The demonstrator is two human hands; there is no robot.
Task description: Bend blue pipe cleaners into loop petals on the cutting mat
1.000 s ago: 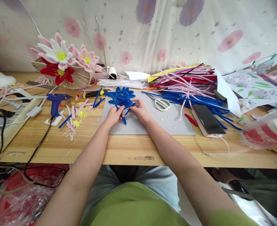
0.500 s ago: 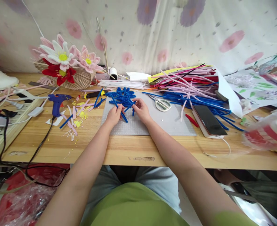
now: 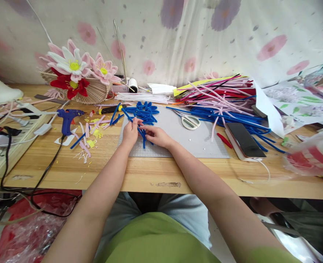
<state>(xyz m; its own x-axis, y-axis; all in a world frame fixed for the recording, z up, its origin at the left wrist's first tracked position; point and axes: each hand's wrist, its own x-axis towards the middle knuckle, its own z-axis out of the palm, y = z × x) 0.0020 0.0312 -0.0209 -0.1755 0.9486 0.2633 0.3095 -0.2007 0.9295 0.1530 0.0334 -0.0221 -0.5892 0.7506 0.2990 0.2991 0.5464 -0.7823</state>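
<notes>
Over the left part of the grey cutting mat, my left hand is closed on blue fuzzy stems. Their ends stick out above the fingers and below them, between the two hands. My right hand meets the left one at the fingertips, its thumb and fingers closed on the same stems. Just behind the hands lies a pile of blue looped pieces. Fingers hide the place where the held stems cross.
White-handled scissors lie on the mat. To the right are blue stems, a phone and a bagged cup. A blue glue gun, scraps and fuzzy flowers stand left.
My right hand has moved left and come up against my left hand. The held stems have turned, and their lower ends now point more straight down toward the mat's front edge.
</notes>
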